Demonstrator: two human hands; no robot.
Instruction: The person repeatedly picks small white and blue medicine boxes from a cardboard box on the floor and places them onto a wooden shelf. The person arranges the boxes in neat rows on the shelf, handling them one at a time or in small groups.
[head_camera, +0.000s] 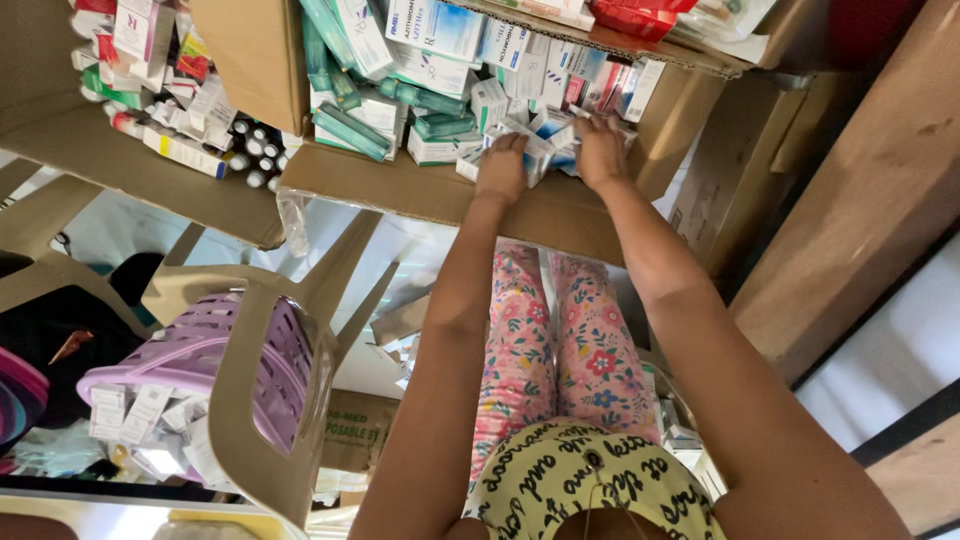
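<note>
Cramped storeroom, head view looking down over cardboard boxes on a low surface, wood panel at 3 o'clock. Both hands are in the big box (420, 190) at 12 o'clock, among small medicine cartons. Left hand (502, 168) lies palm down, fingers curled over a white-and-blue carton (535, 150) at the box's near edge; it looks like a grip, but what is under the palm is hidden. Right hand (600, 150) sits just beside it at 1 o'clock, fingers bent onto the same cluster of cartons; I cannot tell whether it has pinched one or only presses on them.

Outward from the hands: teal cartons (350, 125) piled at 11 o'clock in the same box, white-and-blue ones stacked along its far side. A second box (120, 160) at 10 o'clock holds more cartons and a row of small vials (255, 150) with pale caps. Below, at 8 o'clock, a lilac basket (200, 350) holds a few white cartons, with a beige plastic chair (270, 400) across it. Floral trousers (555, 340) run down at 6 o'clock.

Progress, as a judgement: sorting looks early to midway. The boxes are crowded and jumbled, only a handful of cartons sit in the basket, and neither hand has lifted anything clear of the pile.
</note>
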